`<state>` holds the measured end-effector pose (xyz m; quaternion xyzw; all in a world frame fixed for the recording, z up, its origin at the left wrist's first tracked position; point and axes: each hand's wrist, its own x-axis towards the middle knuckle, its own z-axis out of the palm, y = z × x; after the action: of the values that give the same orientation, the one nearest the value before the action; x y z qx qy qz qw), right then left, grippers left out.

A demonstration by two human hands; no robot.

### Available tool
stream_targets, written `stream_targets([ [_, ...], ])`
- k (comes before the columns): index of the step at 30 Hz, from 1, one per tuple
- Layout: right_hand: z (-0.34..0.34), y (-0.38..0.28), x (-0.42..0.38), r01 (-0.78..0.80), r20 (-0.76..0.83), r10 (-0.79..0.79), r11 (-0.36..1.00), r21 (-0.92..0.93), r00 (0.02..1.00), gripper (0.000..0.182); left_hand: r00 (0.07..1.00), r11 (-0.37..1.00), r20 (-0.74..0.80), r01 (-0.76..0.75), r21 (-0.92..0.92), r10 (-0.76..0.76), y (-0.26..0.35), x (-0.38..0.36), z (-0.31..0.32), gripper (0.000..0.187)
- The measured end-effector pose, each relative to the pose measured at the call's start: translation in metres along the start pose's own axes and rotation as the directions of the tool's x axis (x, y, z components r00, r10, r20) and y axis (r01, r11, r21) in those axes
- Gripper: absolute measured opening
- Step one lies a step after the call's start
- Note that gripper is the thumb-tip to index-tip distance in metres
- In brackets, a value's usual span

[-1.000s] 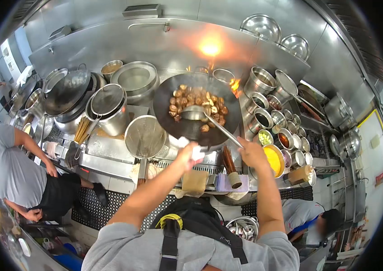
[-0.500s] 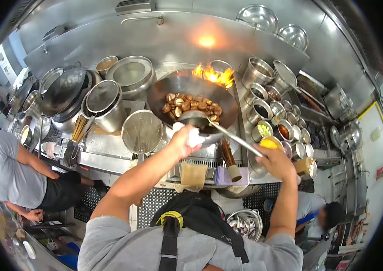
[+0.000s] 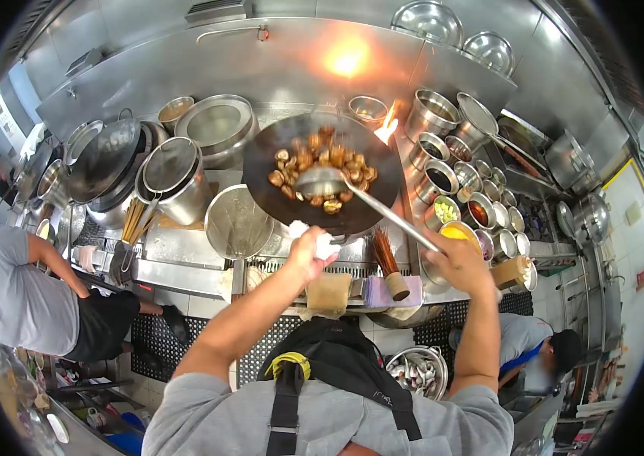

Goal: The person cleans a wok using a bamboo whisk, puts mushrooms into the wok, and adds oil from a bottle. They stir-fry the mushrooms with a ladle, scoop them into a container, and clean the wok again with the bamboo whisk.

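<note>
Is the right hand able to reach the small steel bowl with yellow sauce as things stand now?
Probably yes: the right hand lies just beside the small steel bowl with yellow sauce, nothing between them, but it grips the long steel ladle.

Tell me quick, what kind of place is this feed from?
Most likely a commercial restaurant kitchen: a wok of browned pieces over an open flame, a steel range wall, and rows of seasoning pots. The left hand holds the wok, the right hand the ladle.
</note>
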<state>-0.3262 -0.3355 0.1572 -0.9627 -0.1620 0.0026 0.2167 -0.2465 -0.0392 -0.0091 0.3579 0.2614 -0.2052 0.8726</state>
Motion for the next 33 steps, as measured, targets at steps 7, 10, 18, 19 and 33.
stream_targets([
  [7, 0.042, 0.023, 0.043, -0.042, 0.03, 0.047, 0.988, -0.146, 0.998, 0.045, 0.997, 0.995, 0.067, 0.02, 0.095, -0.027, 0.03, 0.019, 0.019, 0.015],
  [10, 0.069, 0.007, 0.076, -0.184, -0.037, 0.18, 0.961, -0.207, 0.983, 0.045, 0.994, 0.993, 0.104, -0.04, 0.11, 0.029, -0.021, 0.039, -0.026, 0.02],
  [18, 0.025, -0.009, 0.021, -0.05, -0.1, 0.033, 0.984, -0.17, 0.994, 0.044, 1.0, 1.0, 0.014, -0.022, -0.014, 0.023, -0.025, 0.006, -0.022, 0.01],
  [19, 0.011, -0.006, 0.007, -0.012, -0.067, 0.001, 0.988, -0.157, 0.998, 0.045, 1.0, 1.0, 0.027, 0.012, -0.005, -0.012, -0.009, 0.0, -0.009, 0.011],
  [33, 0.06, -0.008, 0.071, -0.165, -0.126, 0.134, 0.946, -0.28, 0.983, 0.045, 0.998, 0.997, 0.053, 0.039, 0.069, -0.042, -0.07, 0.028, -0.065, 0.018],
])
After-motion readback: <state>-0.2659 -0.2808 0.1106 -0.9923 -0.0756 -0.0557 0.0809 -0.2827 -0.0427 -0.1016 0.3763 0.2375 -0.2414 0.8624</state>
